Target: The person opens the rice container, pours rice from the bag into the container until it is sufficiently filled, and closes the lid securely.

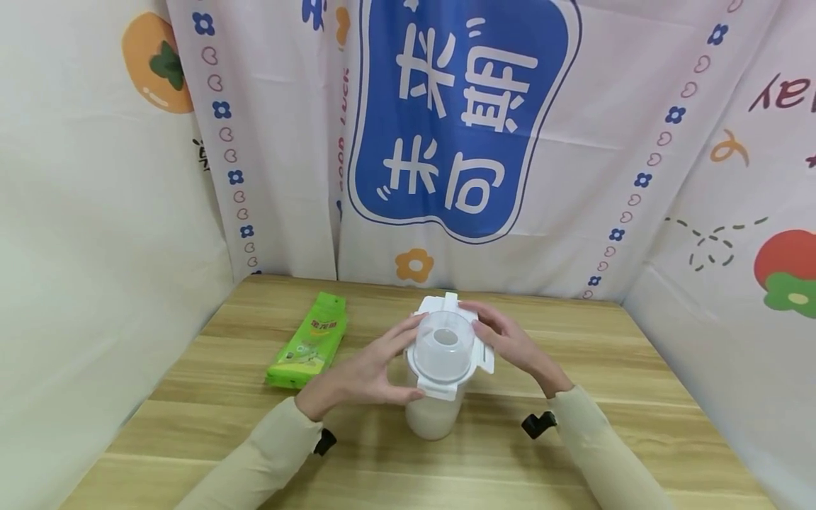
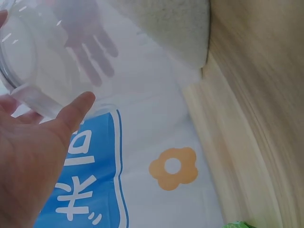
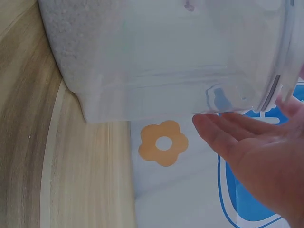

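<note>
A clear storage container (image 1: 433,419) stands upright on the table, with whitish granular contents (image 3: 85,52) in its lower part. On top is a white lid with a clear domed cup (image 1: 444,358) and clip tabs at its sides; the front tab (image 1: 437,389) hangs over the rim, and the right tab (image 1: 486,358) sticks outward. My left hand (image 1: 376,365) spreads along the lid's left side, thumb by the front tab and fingertips near the cup. At the lid's right and back edge is my right hand (image 1: 513,341); its fingers (image 3: 218,130) extend along the container's upper wall.
A bright green packet (image 1: 312,343) lies on the wooden table (image 1: 574,453), left of the container. Printed cloth (image 1: 293,177) hangs behind the table and along both sides. Black straps with small mounts (image 1: 538,425) sit at both wrists.
</note>
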Demonstrator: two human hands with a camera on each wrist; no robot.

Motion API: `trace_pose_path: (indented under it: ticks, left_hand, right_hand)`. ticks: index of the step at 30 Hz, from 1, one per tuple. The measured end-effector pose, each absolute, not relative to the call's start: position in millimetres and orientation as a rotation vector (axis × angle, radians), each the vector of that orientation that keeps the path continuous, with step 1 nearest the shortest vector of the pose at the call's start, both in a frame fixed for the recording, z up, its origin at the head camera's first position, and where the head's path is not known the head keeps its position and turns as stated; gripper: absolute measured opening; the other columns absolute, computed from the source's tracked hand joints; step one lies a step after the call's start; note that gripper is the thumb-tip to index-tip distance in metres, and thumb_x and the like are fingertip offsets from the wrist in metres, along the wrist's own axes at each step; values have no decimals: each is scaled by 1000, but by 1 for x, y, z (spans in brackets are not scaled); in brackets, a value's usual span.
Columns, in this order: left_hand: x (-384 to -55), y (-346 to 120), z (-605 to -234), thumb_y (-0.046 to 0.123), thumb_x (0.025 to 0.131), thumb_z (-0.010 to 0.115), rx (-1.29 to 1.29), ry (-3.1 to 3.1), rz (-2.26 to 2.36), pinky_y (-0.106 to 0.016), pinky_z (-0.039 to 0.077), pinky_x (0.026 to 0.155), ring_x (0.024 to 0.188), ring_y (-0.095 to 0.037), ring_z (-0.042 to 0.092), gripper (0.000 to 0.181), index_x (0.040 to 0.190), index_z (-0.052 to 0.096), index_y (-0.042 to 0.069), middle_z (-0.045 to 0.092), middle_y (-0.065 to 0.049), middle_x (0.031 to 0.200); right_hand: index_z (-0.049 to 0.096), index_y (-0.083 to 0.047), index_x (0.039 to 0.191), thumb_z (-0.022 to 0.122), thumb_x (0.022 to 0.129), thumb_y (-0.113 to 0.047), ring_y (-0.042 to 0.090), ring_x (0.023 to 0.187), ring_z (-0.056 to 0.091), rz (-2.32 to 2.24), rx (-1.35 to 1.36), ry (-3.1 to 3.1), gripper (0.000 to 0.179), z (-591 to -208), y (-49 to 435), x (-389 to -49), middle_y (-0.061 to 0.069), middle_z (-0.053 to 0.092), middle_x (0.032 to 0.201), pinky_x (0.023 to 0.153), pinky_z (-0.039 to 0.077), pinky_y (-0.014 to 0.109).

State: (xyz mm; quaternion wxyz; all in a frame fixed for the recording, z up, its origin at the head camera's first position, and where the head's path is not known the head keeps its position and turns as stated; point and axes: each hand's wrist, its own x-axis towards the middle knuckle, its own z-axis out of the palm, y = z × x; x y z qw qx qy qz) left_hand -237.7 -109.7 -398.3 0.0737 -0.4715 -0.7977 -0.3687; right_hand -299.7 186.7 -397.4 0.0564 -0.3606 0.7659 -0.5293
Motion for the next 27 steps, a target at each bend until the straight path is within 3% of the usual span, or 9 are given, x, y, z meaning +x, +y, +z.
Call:
trace_pose_path:
  ticks: [5,10,14,18,21,24,27]
  left_hand:
    - [-239,-113,-394,33,81,79,-1443,-2425,-1152,-55,34,114,152,-33,13,88,154,30,22,16,-2,165]
    - [-245,-116,-387,22,81,81,-1514,-2423,-1232,-40,44,110,151,-31,19,87,153,32,17,16,-7,165]
    - [-249,-123,-384,17,82,80,-1515,-2454,-1356,-35,47,107,147,-30,30,87,154,31,15,17,-6,164]
    - [-253,-131,-382,17,84,78,-1441,-2527,-1481,-40,47,107,145,-27,35,84,154,32,17,20,-2,164]
    - [-256,-137,-380,18,86,75,-1399,-2567,-1533,-44,46,108,142,-28,39,79,153,33,17,26,-3,162]
    - [-260,-142,-380,17,89,71,-1366,-2581,-1595,-38,50,105,135,-30,50,73,152,35,16,37,-8,157]
    - [-265,-148,-381,14,91,68,-1298,-2592,-1624,-30,54,98,127,-32,58,65,150,39,13,47,-13,150]
  right_hand:
    - [43,-15,147,46,104,-20,15,119,57,-1601,-1051,2333,43,-399,188,-301,15,50,144,93,52,28]
    - [42,-13,147,47,103,-17,14,121,55,-1602,-1059,2366,44,-402,190,-301,15,48,146,96,50,26]
    - [42,-11,147,47,103,-14,12,113,59,-1622,-1076,2357,44,-404,192,-301,19,53,138,89,54,26]
    - [44,-6,145,50,101,-11,10,99,62,-1659,-1105,2371,45,-405,195,-300,15,60,121,79,56,25]
    - [45,-6,144,53,99,-10,9,96,62,-1671,-1105,2396,46,-406,196,-300,10,60,117,78,56,24]
    - [46,-7,144,57,98,-10,10,97,60,-1658,-1084,2425,47,-407,197,-299,12,58,120,80,55,23]
    - [45,-10,146,60,97,-11,11,104,59,-1625,-1061,2448,52,-407,198,-295,16,52,134,84,55,23]
